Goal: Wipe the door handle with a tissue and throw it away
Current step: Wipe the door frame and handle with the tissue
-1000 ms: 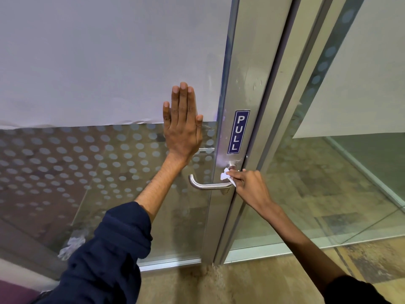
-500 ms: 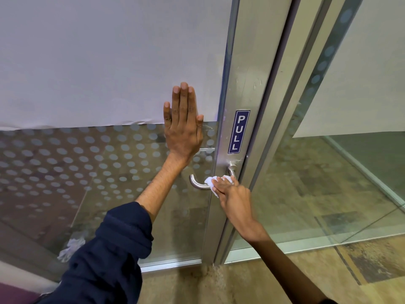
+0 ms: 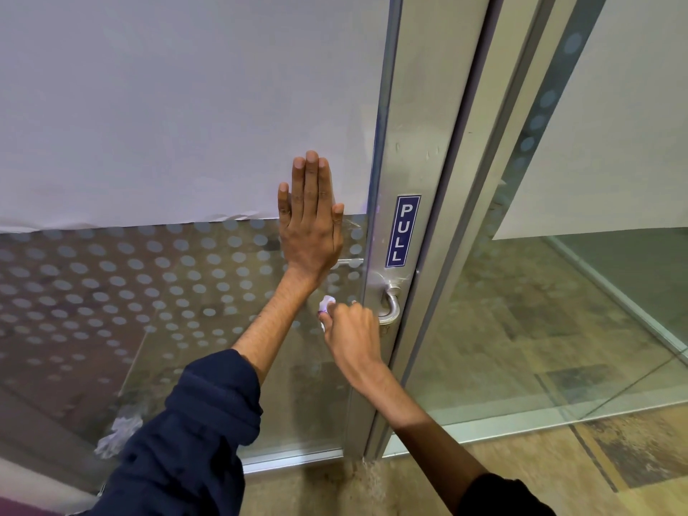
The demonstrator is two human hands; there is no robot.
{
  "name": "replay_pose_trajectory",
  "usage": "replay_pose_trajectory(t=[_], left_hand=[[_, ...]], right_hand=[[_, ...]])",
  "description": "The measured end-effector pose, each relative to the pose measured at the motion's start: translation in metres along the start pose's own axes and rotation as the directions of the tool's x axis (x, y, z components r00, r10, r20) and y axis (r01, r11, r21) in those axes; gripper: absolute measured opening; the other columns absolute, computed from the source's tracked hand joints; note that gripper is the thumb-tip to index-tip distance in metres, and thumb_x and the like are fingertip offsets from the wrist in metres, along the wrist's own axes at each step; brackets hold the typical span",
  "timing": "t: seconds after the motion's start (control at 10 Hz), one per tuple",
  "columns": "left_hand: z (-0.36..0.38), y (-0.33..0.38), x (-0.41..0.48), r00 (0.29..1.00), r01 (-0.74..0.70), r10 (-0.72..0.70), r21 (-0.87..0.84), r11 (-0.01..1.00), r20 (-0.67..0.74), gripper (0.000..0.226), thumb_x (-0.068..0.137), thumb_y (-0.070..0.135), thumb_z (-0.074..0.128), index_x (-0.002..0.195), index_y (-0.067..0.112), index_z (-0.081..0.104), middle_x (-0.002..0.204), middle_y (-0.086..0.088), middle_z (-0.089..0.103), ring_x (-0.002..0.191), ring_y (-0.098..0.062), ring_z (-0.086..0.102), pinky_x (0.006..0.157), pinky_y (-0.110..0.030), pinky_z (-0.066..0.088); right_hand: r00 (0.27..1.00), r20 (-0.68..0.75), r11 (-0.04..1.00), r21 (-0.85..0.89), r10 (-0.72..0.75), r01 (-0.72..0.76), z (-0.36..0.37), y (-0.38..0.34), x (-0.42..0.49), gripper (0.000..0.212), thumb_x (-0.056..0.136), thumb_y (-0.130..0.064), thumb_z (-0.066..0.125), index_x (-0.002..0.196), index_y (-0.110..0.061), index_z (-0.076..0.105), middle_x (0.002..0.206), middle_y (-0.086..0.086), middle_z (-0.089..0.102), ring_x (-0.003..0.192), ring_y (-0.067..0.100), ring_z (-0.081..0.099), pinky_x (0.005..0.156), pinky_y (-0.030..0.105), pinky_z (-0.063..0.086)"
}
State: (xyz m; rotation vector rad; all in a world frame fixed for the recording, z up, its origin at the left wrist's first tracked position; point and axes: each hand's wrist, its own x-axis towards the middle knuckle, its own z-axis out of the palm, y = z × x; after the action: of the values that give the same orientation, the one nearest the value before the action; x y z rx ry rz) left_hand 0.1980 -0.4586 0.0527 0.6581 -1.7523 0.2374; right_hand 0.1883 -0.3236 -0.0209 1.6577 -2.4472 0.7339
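The person is standing at a glass door (image 3: pixel 186 292), looking down at both arms. The left hand (image 3: pixel 311 225) is lying flat with its fingers straight and together, pressing against the glass just where the white sheet (image 3: pixel 186 106) covering the upper pane is ending and the frosted dots are beginning; its grip is open and holding nothing. The right hand (image 3: pixel 350 329) is curling closed around a small white tissue (image 3: pixel 327 304), which is bunching out above the fingers at the free end of the door handle (image 3: pixel 391 307). The hand is hiding most of the lever, so only the bend by the metal frame (image 3: pixel 420 143) is showing. A blue PULL sign (image 3: pixel 403 231) is sitting on the frame just above the handle.
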Motion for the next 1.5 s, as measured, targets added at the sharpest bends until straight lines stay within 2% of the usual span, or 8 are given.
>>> replay_pose_trajectory(t=[0.1, 0.2, 0.4, 0.6, 0.8, 0.9, 1.4, 1.5], left_hand=[[-0.001, 0.000, -0.001, 1.000, 0.000, 0.000, -0.005, 1.000, -0.002, 0.058, 0.108, 0.034, 0.011, 0.158, 0.017, -0.011, 0.167, 0.007, -0.025, 0.156, -0.011, -0.017, 0.128, -0.034, -0.013], [0.000, 0.000, -0.001, 1.000, -0.004, 0.004, -0.001, 1.000, -0.006, 0.058, 0.107, 0.034, 0.010, 0.158, 0.017, -0.012, 0.166, 0.007, -0.025, 0.156, -0.011, -0.017, 0.128, -0.034, -0.013], [0.001, -0.001, -0.001, 1.000, -0.005, 0.005, -0.001, 1.000, -0.013, 0.058, 0.107, 0.034, 0.010, 0.158, 0.018, -0.012, 0.166, 0.007, -0.025, 0.156, -0.011, -0.017, 0.128, -0.034, -0.014], [0.002, -0.001, -0.001, 1.000, -0.002, 0.002, -0.009, 1.000, -0.011, 0.057, 0.108, 0.033, 0.010, 0.159, 0.017, -0.010, 0.167, 0.006, -0.023, 0.156, -0.012, -0.015, 0.128, -0.034, -0.014], [0.002, -0.001, -0.002, 1.000, 0.001, -0.001, -0.007, 1.000, -0.004, 0.058, 0.107, 0.033, 0.012, 0.159, 0.017, -0.011, 0.167, 0.006, -0.023, 0.156, -0.012, -0.016, 0.128, -0.035, -0.013], [0.001, -0.001, -0.001, 1.000, 0.003, -0.003, -0.005, 1.000, -0.002, 0.058, 0.107, 0.032, 0.013, 0.159, 0.017, -0.010, 0.167, 0.006, -0.023, 0.157, -0.012, -0.015, 0.128, -0.034, -0.013], [-0.009, 0.007, 0.000, 0.998, 0.006, -0.006, 0.001, 1.000, 0.062, 0.059, 0.107, 0.030, 0.015, 0.159, 0.018, -0.011, 0.167, 0.008, -0.025, 0.156, -0.011, -0.017, 0.128, -0.035, -0.013], [-0.017, 0.011, -0.002, 0.993, 0.004, 0.000, -0.028, 1.000, 0.116, 0.059, 0.106, 0.024, 0.027, 0.160, 0.009, 0.006, 0.170, 0.000, -0.013, 0.157, -0.015, -0.013, 0.129, -0.039, -0.010]], right_hand=[[0.995, -0.015, 0.994, 0.046, -0.099, 0.100, -0.002, 0.016, -0.007, 0.006, 0.093, -0.026, 0.060, 0.095, -0.023, 0.066, 0.076, 0.009, 0.071, 0.078, 0.036, 0.064, 0.057, 0.036, 0.041], [0.988, -0.063, 0.978, 0.149, -0.138, 0.146, -0.011, 0.043, -0.017, 0.020, 0.086, -0.015, 0.069, 0.101, -0.027, 0.073, 0.098, -0.004, 0.077, 0.090, 0.025, 0.071, 0.073, 0.035, 0.058], [0.981, -0.193, 0.986, 0.166, 0.019, 0.013, -0.032, 0.092, -0.015, 0.019, 0.086, -0.018, 0.069, 0.100, -0.030, 0.076, 0.087, -0.001, 0.077, 0.076, 0.026, 0.071, 0.061, 0.033, 0.054], [0.966, -0.149, 0.955, 0.241, 0.213, -0.173, -0.028, 0.091, -0.003, 0.019, 0.092, -0.020, 0.065, 0.107, -0.027, 0.076, 0.096, 0.013, 0.073, 0.078, 0.040, 0.067, 0.067, 0.040, 0.055], [0.938, -0.132, 0.918, 0.289, 0.320, -0.273, -0.028, 0.084, -0.004, 0.021, 0.094, -0.021, 0.062, 0.107, -0.032, 0.074, 0.089, 0.014, 0.075, 0.076, 0.038, 0.064, 0.068, 0.039, 0.053], [0.922, -0.100, 0.893, 0.307, 0.375, -0.330, -0.030, 0.082, -0.005, 0.023, 0.094, -0.019, 0.062, 0.110, -0.029, 0.074, 0.098, 0.016, 0.075, 0.090, 0.039, 0.066, 0.076, 0.040, 0.053], [0.942, -0.098, 0.930, 0.222, 0.321, -0.293, -0.025, 0.049, -0.035, 0.023, 0.089, -0.013, 0.063, 0.096, -0.031, 0.074, 0.083, 0.010, 0.074, 0.078, 0.035, 0.065, 0.066, 0.035, 0.051], [0.965, -0.050, 0.920, 0.319, 0.256, -0.228, -0.026, 0.046, -0.037, 0.021, 0.086, -0.015, 0.069, 0.097, -0.032, 0.076, 0.086, 0.006, 0.076, 0.080, 0.030, 0.068, 0.069, 0.035, 0.054]])
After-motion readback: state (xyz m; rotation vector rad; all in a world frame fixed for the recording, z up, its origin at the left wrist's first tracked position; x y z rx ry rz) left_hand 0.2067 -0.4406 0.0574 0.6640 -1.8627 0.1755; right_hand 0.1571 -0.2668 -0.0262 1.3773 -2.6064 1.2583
